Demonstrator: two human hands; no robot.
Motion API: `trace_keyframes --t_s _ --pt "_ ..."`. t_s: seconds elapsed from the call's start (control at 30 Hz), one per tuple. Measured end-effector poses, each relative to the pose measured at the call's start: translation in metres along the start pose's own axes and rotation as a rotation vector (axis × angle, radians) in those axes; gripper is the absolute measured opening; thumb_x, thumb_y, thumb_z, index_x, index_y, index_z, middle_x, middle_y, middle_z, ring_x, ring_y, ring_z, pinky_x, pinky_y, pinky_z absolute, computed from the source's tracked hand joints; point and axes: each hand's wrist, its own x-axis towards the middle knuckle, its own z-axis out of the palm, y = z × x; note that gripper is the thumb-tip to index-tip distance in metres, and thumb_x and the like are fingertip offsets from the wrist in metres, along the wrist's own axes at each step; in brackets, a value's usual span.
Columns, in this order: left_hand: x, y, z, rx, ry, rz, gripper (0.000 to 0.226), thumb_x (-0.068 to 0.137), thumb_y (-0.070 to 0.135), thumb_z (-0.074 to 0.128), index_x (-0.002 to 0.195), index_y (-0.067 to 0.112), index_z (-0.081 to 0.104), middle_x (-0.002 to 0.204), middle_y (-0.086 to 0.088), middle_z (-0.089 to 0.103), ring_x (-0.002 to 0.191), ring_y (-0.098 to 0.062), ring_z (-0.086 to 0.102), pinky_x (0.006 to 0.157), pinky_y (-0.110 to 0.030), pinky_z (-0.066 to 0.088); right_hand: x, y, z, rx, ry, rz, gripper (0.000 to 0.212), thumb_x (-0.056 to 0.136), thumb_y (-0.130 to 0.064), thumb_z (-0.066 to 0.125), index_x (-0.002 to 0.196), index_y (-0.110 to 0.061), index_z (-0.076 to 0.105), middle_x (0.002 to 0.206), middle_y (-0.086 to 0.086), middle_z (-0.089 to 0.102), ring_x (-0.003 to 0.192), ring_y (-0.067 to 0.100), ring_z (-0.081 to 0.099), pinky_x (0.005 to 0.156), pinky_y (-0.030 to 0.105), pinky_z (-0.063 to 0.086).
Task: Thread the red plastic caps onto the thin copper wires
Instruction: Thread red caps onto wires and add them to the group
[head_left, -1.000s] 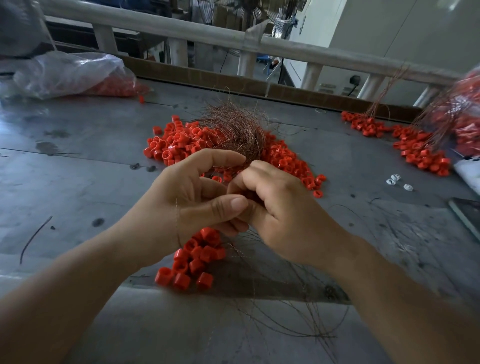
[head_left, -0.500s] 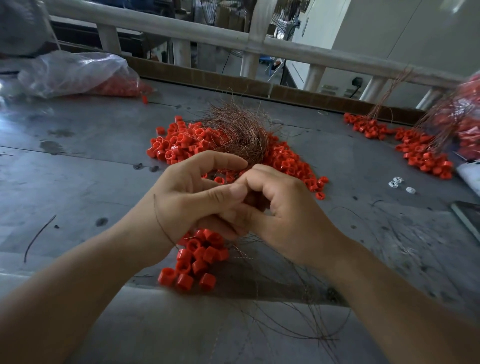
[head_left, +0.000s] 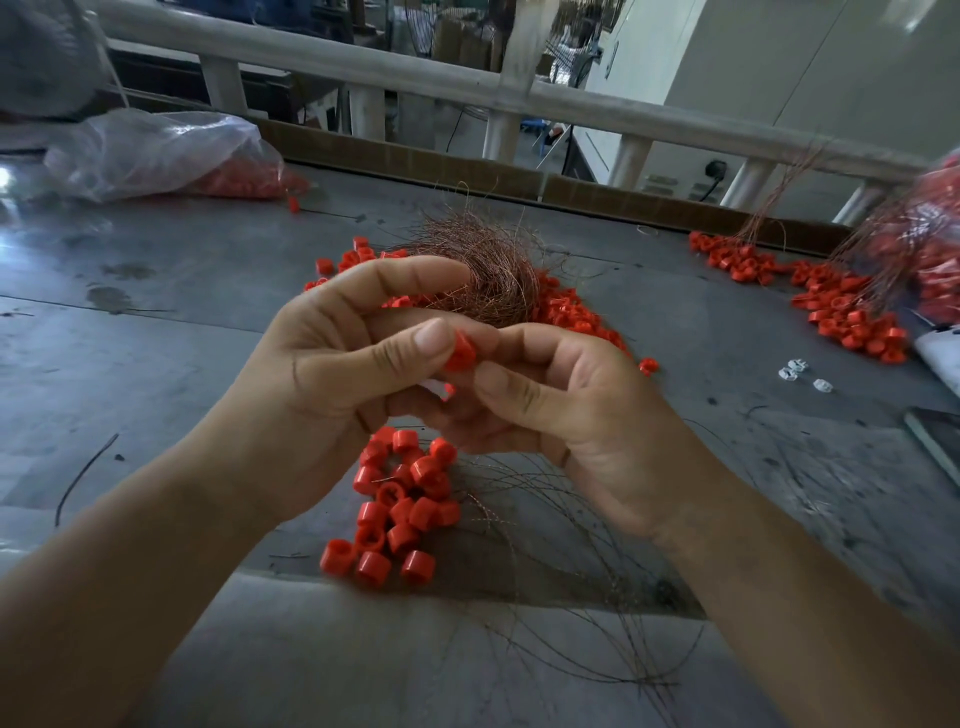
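Head view. Landmark: copper wire tangle (head_left: 483, 270) at mid tabletop (head_left: 156, 338). Both hands raised just in front of it. Left hand (head_left: 332, 374) pinches one red cap (head_left: 460, 353) between thumb and fingers. Right hand (head_left: 576, 415) is curled, fingertips touching the cap; whether it holds a wire end I cannot tell. Loose caps (head_left: 571, 312) ring the tangle; a nearer cluster (head_left: 400, 504) lies below the hands beside stray wires (head_left: 597, 623).

Judged step: feeding wire into the cap's bore. Next move calls for steadying the cap and aligning the fine wire tip with the hole.
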Motion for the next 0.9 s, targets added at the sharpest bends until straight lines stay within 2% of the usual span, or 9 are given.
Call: trace_keyframes --t_s 0.1,0.2,0.4,0.47,0.53,0.6,0.7,0.8,0.9 --pt "0.0 0.002 -0.001 -0.04 -0.008 -0.016 0.029 0.062 0.016 0.066 0.09 0.017 0.072 0.077 -0.007 0.072 0.064 -0.015 0.068 0.051 -0.019 0.052 -0.001 -0.002 0.0 0.066 -0.003 0.029 0.024 0.071 -0.019 0.065 0.091 -0.008 0.061 0.066 0.002 0.061 0.051 0.013 0.062 0.052 0.026 0.055" --pt "-0.001 0.005 -0.002 -0.069 -0.05 -0.037 0.033 0.058 0.021 0.072 0.091 0.019 0.072 0.077 -0.005 0.072 0.065 -0.012 0.068 0.055 -0.018 0.052 -0.003 -0.007 -0.002 0.046 0.014 0.0 0.003 0.075 -0.016 0.063 0.074 -0.016 0.066 0.053 -0.004 0.051 0.04 0.005 0.045 0.039 0.018 0.043" --pt "0.0 0.006 -0.003 0.029 0.05 -0.061 0.025 0.055 0.023 0.063 0.079 0.022 0.072 0.067 0.002 0.068 0.057 -0.007 0.063 0.051 -0.016 0.049 -0.004 -0.011 -0.005 -0.152 0.064 -0.107 0.008 0.073 -0.017 0.058 0.068 -0.015 0.063 0.046 -0.011 0.052 0.05 0.002 0.049 0.062 0.02 0.048" --pt "0.002 0.007 -0.005 0.064 0.071 -0.043 0.023 0.056 0.021 0.065 0.079 0.021 0.07 0.067 0.002 0.065 0.057 -0.007 0.061 0.052 -0.016 0.048 -0.005 -0.014 -0.007 -0.121 0.048 -0.086 0.008 0.073 -0.018 0.059 0.066 -0.015 0.063 0.044 -0.01 0.047 0.044 0.004 0.044 0.051 0.021 0.047" --pt "0.004 0.007 -0.008 0.082 0.105 -0.037 0.025 0.057 0.01 0.068 0.081 0.019 0.067 0.065 0.002 0.063 0.055 -0.007 0.058 0.051 -0.016 0.047 -0.006 -0.018 -0.01 -0.137 0.048 -0.073 0.009 0.074 -0.017 0.063 0.067 -0.013 0.062 0.044 -0.011 0.044 0.038 0.002 0.033 0.035 0.015 0.032" --pt "0.004 0.006 -0.01 0.07 0.162 -0.044 0.025 0.061 0.006 0.061 0.084 0.015 0.063 0.064 0.001 0.06 0.055 -0.008 0.056 0.05 -0.016 0.047 -0.007 -0.022 -0.013 -0.259 0.09 -0.088 0.011 0.074 -0.017 0.067 0.068 -0.01 0.06 0.042 -0.013 0.044 0.035 0.001 0.028 0.032 0.012 0.023" --pt "0.005 0.007 -0.01 0.071 0.223 -0.051 0.025 0.061 0.007 0.052 0.081 0.016 0.064 0.063 0.005 0.061 0.055 -0.005 0.056 0.05 -0.015 0.046 -0.008 -0.024 -0.019 -0.53 0.169 -0.139 0.011 0.078 -0.007 0.064 0.067 -0.009 0.061 0.048 -0.011 0.053 0.041 0.0 0.044 0.043 0.008 0.034" --pt "0.004 0.01 -0.007 0.067 0.251 -0.049 0.026 0.06 0.004 0.05 0.067 0.019 0.069 0.058 0.007 0.06 0.051 -0.005 0.056 0.048 -0.013 0.045 -0.007 -0.023 -0.025 -0.705 0.197 -0.094 0.011 0.077 -0.015 0.065 0.066 -0.011 0.064 0.059 0.002 0.056 0.056 0.012 0.047 0.057 0.026 0.041" --pt "0.005 0.011 -0.006 0.072 0.281 -0.059 0.024 0.057 0.001 0.051 0.057 0.017 0.069 0.052 0.004 0.056 0.044 -0.007 0.051 0.044 -0.012 0.041 -0.005 -0.023 -0.032 -0.8 0.215 -0.019 0.012 0.077 -0.016 0.065 0.065 -0.013 0.064 0.06 0.001 0.058 0.058 0.013 0.049 0.062 0.037 0.046"
